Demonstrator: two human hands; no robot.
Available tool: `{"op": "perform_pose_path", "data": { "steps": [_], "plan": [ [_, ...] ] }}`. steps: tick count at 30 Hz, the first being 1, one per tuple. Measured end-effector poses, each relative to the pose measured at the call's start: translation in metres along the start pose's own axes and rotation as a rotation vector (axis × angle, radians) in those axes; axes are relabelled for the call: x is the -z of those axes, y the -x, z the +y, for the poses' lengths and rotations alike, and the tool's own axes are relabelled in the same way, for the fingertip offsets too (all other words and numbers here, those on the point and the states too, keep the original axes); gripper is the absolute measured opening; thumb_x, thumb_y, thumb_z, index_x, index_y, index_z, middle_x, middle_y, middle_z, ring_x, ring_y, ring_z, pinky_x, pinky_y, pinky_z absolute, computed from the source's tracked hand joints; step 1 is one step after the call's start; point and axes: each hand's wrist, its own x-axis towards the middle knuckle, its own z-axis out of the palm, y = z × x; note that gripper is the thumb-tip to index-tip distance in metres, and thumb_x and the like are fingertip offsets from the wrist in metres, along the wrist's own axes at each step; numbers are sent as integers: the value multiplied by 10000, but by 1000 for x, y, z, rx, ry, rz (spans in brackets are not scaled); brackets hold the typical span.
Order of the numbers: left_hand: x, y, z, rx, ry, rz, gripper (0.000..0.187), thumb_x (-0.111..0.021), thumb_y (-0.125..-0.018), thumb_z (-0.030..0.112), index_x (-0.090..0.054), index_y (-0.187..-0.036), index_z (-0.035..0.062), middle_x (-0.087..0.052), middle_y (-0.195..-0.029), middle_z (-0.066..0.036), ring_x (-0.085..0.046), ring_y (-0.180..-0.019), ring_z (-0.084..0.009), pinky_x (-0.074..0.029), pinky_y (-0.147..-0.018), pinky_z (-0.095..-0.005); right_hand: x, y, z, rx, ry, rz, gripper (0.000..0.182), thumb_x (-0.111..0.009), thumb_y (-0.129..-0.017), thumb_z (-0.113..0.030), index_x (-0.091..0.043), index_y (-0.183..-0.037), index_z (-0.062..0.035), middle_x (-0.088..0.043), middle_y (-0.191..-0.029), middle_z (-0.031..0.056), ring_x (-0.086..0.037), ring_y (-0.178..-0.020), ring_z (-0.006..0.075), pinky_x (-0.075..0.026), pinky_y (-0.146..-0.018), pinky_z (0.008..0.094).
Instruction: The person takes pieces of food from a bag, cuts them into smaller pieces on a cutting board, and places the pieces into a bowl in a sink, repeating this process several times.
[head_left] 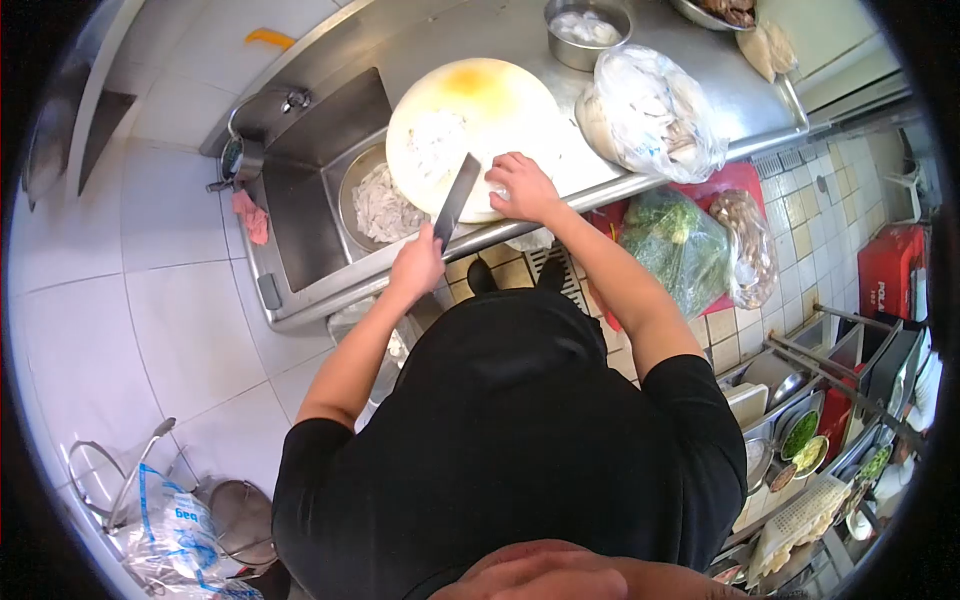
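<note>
My left hand [417,266] is closed round the handle of a knife [458,200], whose wide blade rests over the near part of a round, pale cutting board [525,110]. To the right of the blade, my right hand [525,190] has its fingers curled down at the board's edge. Something small and whitish shows under those fingers, too hidden to name. Chopped white pieces [435,140] lie on the left half of the board. A metal bowl of pale strips [382,205] stands in the sink, partly beneath the board's left side.
Right of the board, a clear bag of pale pieces [655,115] sits on the steel counter [440,35]. Behind it stands a metal pot [588,35]. Bagged greens [675,250] are below the counter's right side. A rack with food bowls [800,430] stands at lower right.
</note>
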Motion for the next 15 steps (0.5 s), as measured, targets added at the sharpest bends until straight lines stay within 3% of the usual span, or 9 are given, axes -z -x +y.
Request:
{"op": "perform_pose_path", "data": {
  "steps": [4,7,9,12,15],
  "plan": [
    [17,-35,28,-39,33,63,263,-503,-1007,222,-483,-1171,18,-672,-920,-342,-656,-888,-520,-493,-816,-620,6,1,-6,20,21,-20,300,-739,-774,-243,-696,-1040,-112,-616,-1171,97,-560,-1156,300,-473,-988,424],
    [34,-49,49,-61,52,55,276,-498,-1007,219,-486,-1190,13,-681,-956,-333,-659,-939,-510,-496,-843,-602,7,-3,-18,-89,77,12,324,-748,-772,-272,-692,-1052,-120,-598,-1151,103,-561,-1124,312,-476,-976,422],
    [42,-56,62,-164,-2,10,291,-520,-973,189,-494,-1203,13,-685,-995,-327,-665,-968,-498,-505,-858,-584,4,-7,-19,-127,100,-22,317,-738,-774,-286,-693,-1039,-118,-596,-1133,95,-558,-1123,302,-473,-976,419],
    [48,-68,74,-127,-95,-88,320,-551,-922,155,-505,-1208,18,-688,-1020,-318,-671,-986,-483,-508,-870,-574,1,-10,-17,-166,120,-40,320,-731,-775,-309,-702,-1027,-115,-597,-1121,91,-555,-1128,292,-468,-982,415],
    [33,-76,52,-200,-93,-49,258,-515,-986,176,-502,-1194,23,-679,-891,-327,-655,-871,-526,-502,-799,-602,1,-9,-14,-192,107,-48,328,-735,-776,-324,-718,-1027,-113,-601,-1132,97,-555,-1136,292,-465,-992,415]
  ]
}}
